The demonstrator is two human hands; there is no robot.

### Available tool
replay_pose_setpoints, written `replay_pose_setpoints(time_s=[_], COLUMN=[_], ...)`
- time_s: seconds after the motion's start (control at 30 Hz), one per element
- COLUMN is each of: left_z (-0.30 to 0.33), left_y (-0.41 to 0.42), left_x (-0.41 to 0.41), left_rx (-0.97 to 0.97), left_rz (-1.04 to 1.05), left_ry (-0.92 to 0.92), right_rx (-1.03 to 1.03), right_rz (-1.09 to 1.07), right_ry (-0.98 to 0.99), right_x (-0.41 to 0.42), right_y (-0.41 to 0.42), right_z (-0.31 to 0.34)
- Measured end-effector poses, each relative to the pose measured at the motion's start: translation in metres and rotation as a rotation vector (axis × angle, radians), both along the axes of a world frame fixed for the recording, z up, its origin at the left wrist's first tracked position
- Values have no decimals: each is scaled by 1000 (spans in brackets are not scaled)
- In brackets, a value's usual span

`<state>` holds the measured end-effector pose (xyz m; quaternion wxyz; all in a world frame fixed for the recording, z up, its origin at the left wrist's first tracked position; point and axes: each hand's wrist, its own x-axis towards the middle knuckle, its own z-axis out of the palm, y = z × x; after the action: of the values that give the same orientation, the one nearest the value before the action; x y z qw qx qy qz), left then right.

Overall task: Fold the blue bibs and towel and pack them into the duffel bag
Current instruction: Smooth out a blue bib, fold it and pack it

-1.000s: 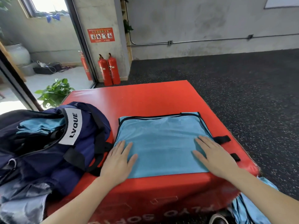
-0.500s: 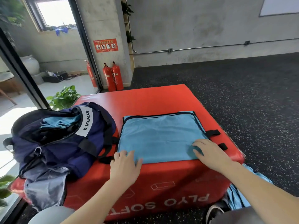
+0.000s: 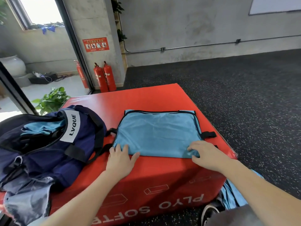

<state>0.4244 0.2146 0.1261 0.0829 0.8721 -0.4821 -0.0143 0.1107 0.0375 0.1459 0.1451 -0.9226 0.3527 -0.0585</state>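
Shoe (image 3: 210, 211) and a heap of light blue cloth (image 3: 234, 194) on the floor, nearest, below the right forearm. Red plyo box (image 3: 162, 185), printed front face toward the viewer, serving as the table. Left hand (image 3: 121, 158): palm down at the near left corner of the blue bib (image 3: 156, 132), fingers straight, tips on the cloth edge. Right hand (image 3: 206, 154): at the near right corner of the same bib, fingers curled and bunching the cloth up into a small pinched fold. The bib lies flat on the box top just beyond both hands, black trim along its far and side edges, black strap tabs (image 3: 209, 134) past the right hand. Navy duffel bag (image 3: 53, 144), marked LVQUE, left of the left hand, mouth open, folded light blue fabric (image 3: 42, 128) visible inside. Farther off: potted plant (image 3: 52, 100), two red fire extinguishers (image 3: 105, 77) against the wall, dark speckled floor (image 3: 228, 88).
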Motion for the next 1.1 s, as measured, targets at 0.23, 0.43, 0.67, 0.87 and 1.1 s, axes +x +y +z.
replay_pose_setpoints(time_s=[0.23, 0.43, 0.67, 0.87, 1.1], left_z=[10, 17, 10, 16, 43], left_y=[-87, -140, -95, -23, 52], left_x=[63, 90, 48, 24, 27], left_rx=[56, 82, -97, -293, -393], left_rz=[-121, -180, -299, -329, -143], left_ry=[89, 126, 65, 103, 170], right_rx=[9, -67, -32, 129, 322], right_rz=[-11, -66, -64, 3, 27], right_ry=[-40, -10, 124, 114, -193], right_x=[14, 29, 54, 117, 192], right_y=[-4, -7, 4, 61, 125], right_z=[-1, -2, 13, 28, 11])
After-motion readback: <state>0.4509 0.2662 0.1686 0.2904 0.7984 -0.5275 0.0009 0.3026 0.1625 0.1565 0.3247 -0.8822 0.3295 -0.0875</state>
